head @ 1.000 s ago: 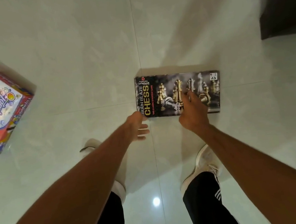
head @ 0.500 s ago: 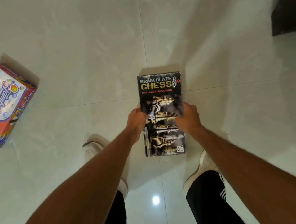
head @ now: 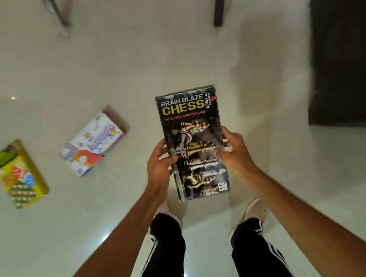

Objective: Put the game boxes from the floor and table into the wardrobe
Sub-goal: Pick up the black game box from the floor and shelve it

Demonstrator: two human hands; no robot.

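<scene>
Chess box (head: 194,141): black, long side running away from the person, printed face up to the camera, title end farthest out. Held between both hands, above the pale tiled floor (head: 126,65).
Left hand (head: 159,163): grips the box's left long edge near the middle. Thumb lies on the printed face; the other fingers curl under and are mostly hidden.
Right hand (head: 232,149): grips the box's right long edge, level with the left hand. Thumb is on the face and the fingers wrap the side.
White game box (head: 93,142): flat on the floor, left of the chess box, well apart, lying at an angle.
Yellow game box (head: 19,174): on the floor, farther left again.
Dark furniture (head: 345,44): right of the chess box and beyond it.
Dark leg (head: 219,1): beyond the chess box's far end.
Shoes (head: 254,212): white, on the floor just nearer than the box's near end.
</scene>
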